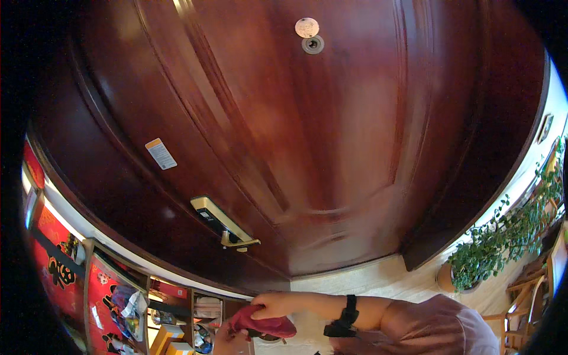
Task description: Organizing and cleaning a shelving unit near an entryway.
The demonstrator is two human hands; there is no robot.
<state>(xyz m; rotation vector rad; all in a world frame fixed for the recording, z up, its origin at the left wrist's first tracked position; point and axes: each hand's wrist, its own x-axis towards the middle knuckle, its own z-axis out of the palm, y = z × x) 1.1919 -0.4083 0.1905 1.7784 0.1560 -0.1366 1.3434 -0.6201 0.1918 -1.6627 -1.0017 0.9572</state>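
Note:
A dark red cloth (pixel 272 325) is bunched up between my two hands at the bottom of the view. My right hand (pixel 269 306) grips its upper side, the fingers curled into the fabric. Below and to the left, my left hand (pixel 231 339) has hold of the cloth's other end, with the fingers partly hidden. My right forearm reaches in from the lower right and wears a black strap (pixel 342 319). Beyond the hands stands a large dark red-brown wooden door (pixel 343 148), shut, with a gold lever handle (pixel 239 239) on its left side.
A peephole (pixel 313 44) sits high on the door, and a white label (pixel 161 154) is stuck at its left. Shelves with boxes (pixel 167 338) and red decorations (pixel 59 260) line the left. A potted plant (pixel 503 251) and wooden chair (pixel 520 305) stand right.

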